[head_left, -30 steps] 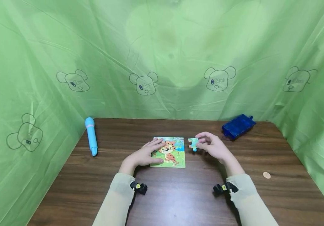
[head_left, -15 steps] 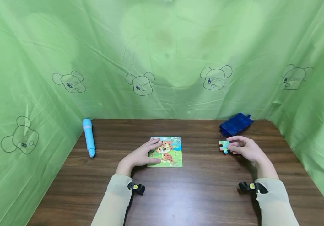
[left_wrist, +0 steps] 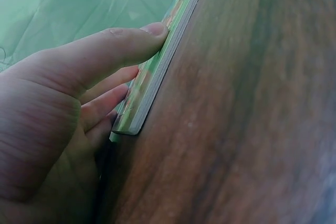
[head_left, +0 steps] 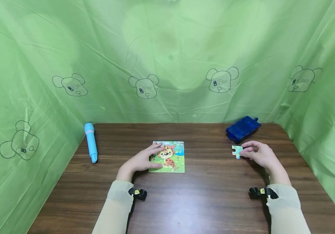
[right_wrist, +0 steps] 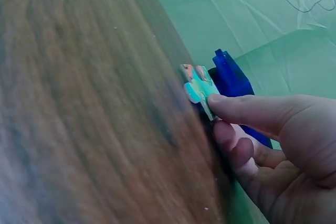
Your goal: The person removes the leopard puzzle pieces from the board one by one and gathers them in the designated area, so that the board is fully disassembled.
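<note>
A square picture puzzle [head_left: 171, 159] with a spotted cub lies flat at the middle of the brown table [head_left: 202, 201]. My left hand [head_left: 155, 157] rests on its left part, fingers fairly straight across the picture and the thumb against the near edge. The left wrist view shows the thumb [left_wrist: 131, 43] pressed to the puzzle's edge [left_wrist: 157, 74]. My right hand [head_left: 243, 152] pinches a small blue-green puzzle piece [head_left: 237, 151] low over the table at the right. In the right wrist view the piece [right_wrist: 198, 87] sits between thumb and fingers [right_wrist: 236, 109].
A dark blue plastic box [head_left: 242, 129] lies just behind the right hand, also seen as the blue box [right_wrist: 231, 80] past the piece. A light blue pen-shaped toy [head_left: 90, 142] lies at the table's left edge. Green cloth [head_left: 167, 58] hangs round the back and sides.
My right hand has carried the puzzle piece from beside the puzzle's right edge out to the right, close in front of the blue box. The left hand has stayed on the puzzle.
</note>
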Tool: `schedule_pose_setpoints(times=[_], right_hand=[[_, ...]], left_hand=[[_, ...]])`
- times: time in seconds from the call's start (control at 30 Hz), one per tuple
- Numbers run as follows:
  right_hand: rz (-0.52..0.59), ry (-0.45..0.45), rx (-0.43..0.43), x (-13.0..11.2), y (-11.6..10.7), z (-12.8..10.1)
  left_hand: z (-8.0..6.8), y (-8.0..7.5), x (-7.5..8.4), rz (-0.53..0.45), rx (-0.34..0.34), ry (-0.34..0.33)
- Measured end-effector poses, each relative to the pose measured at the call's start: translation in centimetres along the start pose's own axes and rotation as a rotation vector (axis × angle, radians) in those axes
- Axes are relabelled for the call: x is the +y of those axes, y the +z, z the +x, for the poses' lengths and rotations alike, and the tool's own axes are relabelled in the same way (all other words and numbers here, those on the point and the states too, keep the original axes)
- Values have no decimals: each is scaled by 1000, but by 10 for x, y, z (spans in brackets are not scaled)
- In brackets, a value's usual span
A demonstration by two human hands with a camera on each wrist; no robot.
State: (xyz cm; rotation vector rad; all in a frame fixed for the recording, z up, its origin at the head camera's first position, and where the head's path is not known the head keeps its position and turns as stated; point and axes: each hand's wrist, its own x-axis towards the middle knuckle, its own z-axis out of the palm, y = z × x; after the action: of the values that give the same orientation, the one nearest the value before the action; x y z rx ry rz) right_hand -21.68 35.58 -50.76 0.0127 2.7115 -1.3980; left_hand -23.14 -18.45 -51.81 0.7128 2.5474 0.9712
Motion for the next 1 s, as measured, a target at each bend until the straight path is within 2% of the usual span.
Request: schedule_pose_setpoints(times=[0.2, 0.43, 1.0], right_hand=[[-123, 3, 39, 2, 3, 3], [-205, -26, 68, -2, 8, 7], [-177, 13, 76, -7, 11, 6]], left_hand=[[-1, 0, -1, -11, -1, -2], [0, -1, -1, -8, 8, 26], [1, -1, 0, -11, 7, 15]])
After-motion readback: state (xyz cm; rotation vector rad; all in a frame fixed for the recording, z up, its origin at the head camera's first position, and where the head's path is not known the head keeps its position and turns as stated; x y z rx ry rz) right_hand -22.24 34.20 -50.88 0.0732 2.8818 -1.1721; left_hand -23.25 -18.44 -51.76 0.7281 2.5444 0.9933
